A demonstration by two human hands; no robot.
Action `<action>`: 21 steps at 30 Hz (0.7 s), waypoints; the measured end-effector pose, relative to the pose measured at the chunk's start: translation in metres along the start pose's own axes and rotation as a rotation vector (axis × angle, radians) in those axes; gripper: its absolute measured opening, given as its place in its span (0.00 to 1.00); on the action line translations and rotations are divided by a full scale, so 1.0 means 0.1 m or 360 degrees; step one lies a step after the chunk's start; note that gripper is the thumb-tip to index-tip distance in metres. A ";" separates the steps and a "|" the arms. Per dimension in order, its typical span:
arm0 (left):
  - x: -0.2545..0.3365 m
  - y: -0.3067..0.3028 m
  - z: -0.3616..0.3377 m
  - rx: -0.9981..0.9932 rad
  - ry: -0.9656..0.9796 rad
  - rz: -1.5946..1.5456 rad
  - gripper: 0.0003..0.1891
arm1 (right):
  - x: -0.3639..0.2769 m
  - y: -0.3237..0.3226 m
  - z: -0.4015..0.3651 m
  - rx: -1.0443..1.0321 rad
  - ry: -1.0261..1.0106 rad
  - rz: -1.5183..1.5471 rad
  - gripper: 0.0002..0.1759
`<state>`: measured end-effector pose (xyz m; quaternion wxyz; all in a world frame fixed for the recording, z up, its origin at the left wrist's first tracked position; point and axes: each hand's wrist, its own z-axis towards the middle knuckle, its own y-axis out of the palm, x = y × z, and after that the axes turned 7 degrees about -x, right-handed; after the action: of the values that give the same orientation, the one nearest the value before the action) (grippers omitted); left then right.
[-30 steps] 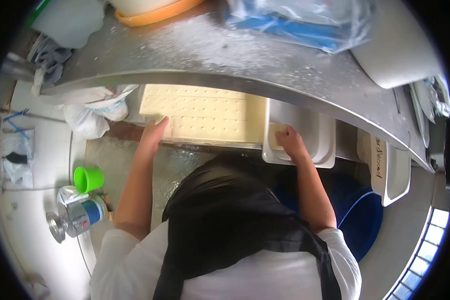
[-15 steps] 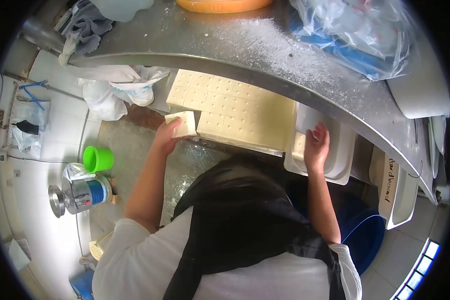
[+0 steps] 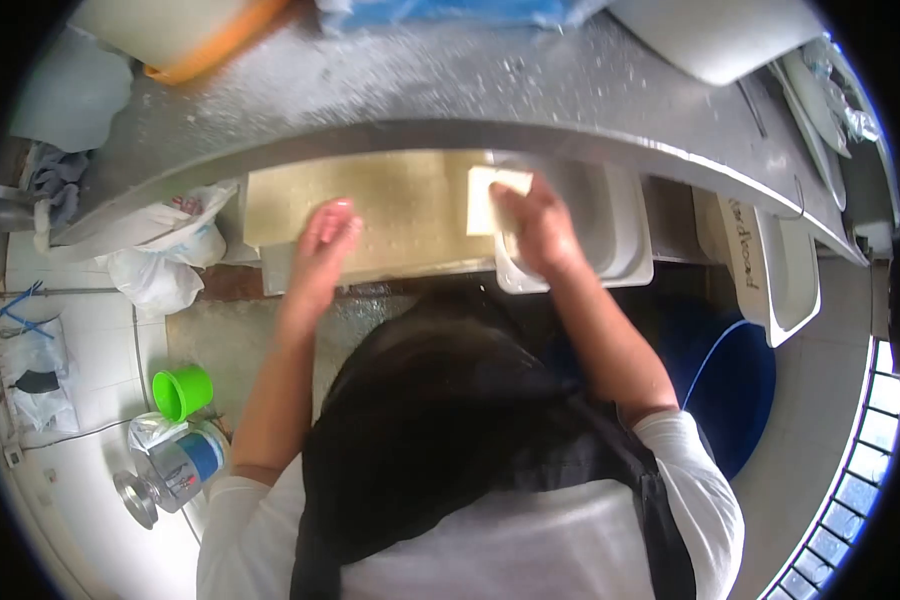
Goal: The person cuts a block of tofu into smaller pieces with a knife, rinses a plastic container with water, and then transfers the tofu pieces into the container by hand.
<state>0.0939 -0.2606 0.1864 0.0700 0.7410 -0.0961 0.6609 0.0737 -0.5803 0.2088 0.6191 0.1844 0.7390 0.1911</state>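
Observation:
In the head view, my right hand [image 3: 545,230] grips a pale yellow tofu block [image 3: 482,205] between thumb and fingers. The block is held up at the left end of a white plastic tray [image 3: 630,270]. To the left lies a wide slab of dimpled tofu [image 3: 410,215], blurred by motion, with cut lines hardly visible. Over the slab's left part is my left hand [image 3: 322,245], with loosely bent fingers and nothing seen in them. The tray's far side is hidden under the steel shelf edge.
A steel shelf [image 3: 410,90] dusted with white powder overhangs the slab. White plastic bags [image 3: 160,265] hang at the left. A green bucket [image 3: 182,392] stands by the left wall, and a large blue tub [image 3: 740,390] is at the lower right. Another white tray [image 3: 795,300] sits farther right.
My left hand no longer holds a tofu block and is now over the slab. My right hand, empty before, grips a block near the tray's left end. The view has shifted.

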 end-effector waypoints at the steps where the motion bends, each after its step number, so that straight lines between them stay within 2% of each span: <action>1: -0.18 -0.16 0.01 0.0131 -0.0009 0.0152 0.23 | 0.05 -0.35 0.11 0.0037 -0.0117 -0.0159 0.17; 2: -0.33 -0.32 0.00 0.0260 -0.0009 0.0312 0.22 | -0.07 -0.52 0.15 0.0093 -0.0096 -0.0226 0.16; 3: -0.38 -0.43 -0.05 0.0246 -0.0036 0.0314 0.22 | -0.06 -0.75 0.26 0.0164 -0.0250 -0.0374 0.21; 4: -0.40 -0.52 -0.09 0.0421 -0.0167 0.0370 0.18 | -0.11 -0.92 0.35 0.0067 -0.0302 -0.0482 0.22; 5: -0.41 -0.59 -0.11 0.0601 -0.0286 0.0427 0.16 | -0.10 -1.08 0.48 0.0137 -0.0320 -0.0514 0.23; 6: -0.45 -0.67 -0.16 0.0601 -0.0287 0.0427 0.16 | -0.05 -1.17 0.56 0.0201 -0.0342 -0.0547 0.24; 7: -0.50 -0.73 -0.25 0.0554 -0.0530 0.0237 0.15 | 0.03 -1.25 0.62 0.0197 -0.0346 -0.0546 0.24; 8: -0.59 -0.80 -0.35 0.0502 -0.0767 0.0047 0.16 | 0.08 -1.28 0.67 0.0332 -0.0188 -0.0475 0.23; 9: -0.83 -0.87 -0.43 0.0468 -0.0814 -0.0094 0.18 | 0.14 -1.30 0.70 0.0465 -0.0029 -0.0401 0.23; 10: -0.96 -0.85 -0.53 0.0331 -0.1001 -0.0224 0.15 | 0.22 -1.33 0.71 0.0463 -0.0034 -0.0400 0.23; 11: -1.04 -0.82 -0.61 0.0190 -0.1186 -0.0355 0.13 | 0.31 -1.35 0.69 0.0326 0.0166 -0.0791 0.23; 12: -1.07 -0.70 -0.64 0.0190 -0.1184 -0.0355 0.13 | 0.35 -1.31 0.66 0.0183 0.0370 -0.1179 0.23; 13: -1.13 -0.53 -0.66 0.0210 -0.1215 -0.0656 0.12 | 0.40 -1.27 0.62 0.0180 0.0457 -0.1300 0.24; 14: -1.18 -0.45 -0.67 0.0229 -0.1240 -0.0958 0.14 | 0.46 -1.27 0.61 0.0179 0.0455 -0.1302 0.24; 15: -1.36 -0.47 -0.63 0.0228 -0.1238 -0.0960 0.14 | 0.54 -1.28 0.60 0.0235 0.0414 -0.1217 0.25; 17: -1.59 -0.45 -0.49 0.0112 -0.0895 -0.1195 0.20 | 0.58 -1.24 0.54 0.0291 0.0371 -0.1142 0.26; 21: -1.65 -0.43 -0.40 0.0050 -0.0790 -0.1214 0.20 | 0.51 -1.03 0.37 0.0413 0.0296 -0.1441 0.28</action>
<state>0.0477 -0.2011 0.0285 0.2721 0.8603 0.1800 0.3916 0.0980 -0.6407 0.1073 0.5432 -0.0980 0.8151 -0.1759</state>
